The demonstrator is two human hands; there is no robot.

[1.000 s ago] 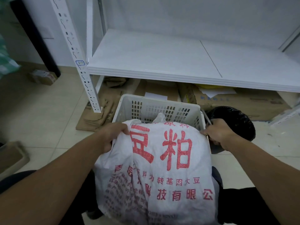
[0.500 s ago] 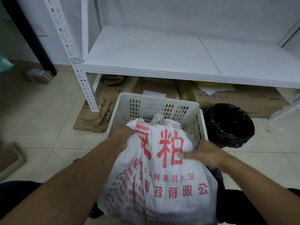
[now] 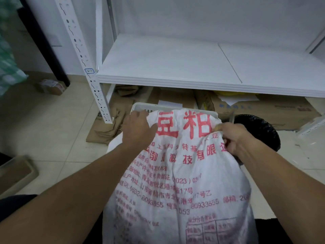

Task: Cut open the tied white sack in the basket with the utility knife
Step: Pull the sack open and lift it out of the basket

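Two bare hands hold a white woven sack (image 3: 184, 173) printed with red characters, which fills the lower middle of the frame. Its long axis runs from the bottom edge up toward the centre. Its upper end lies over a white perforated plastic basket (image 3: 140, 106), of which only the far rim and left corner show. The left hand (image 3: 139, 127) grips the sack's upper left edge with curled fingers. The right hand (image 3: 233, 136) pinches bunched fabric at its upper right edge. The basket's far rim lies just below the front edge of a white metal shelf (image 3: 175, 67). A black-lined round bin (image 3: 260, 125) stands just beside the basket at right. Pale tiled floor (image 3: 52, 120) opens to the left, past the shelf's perforated upright post (image 3: 98, 95).
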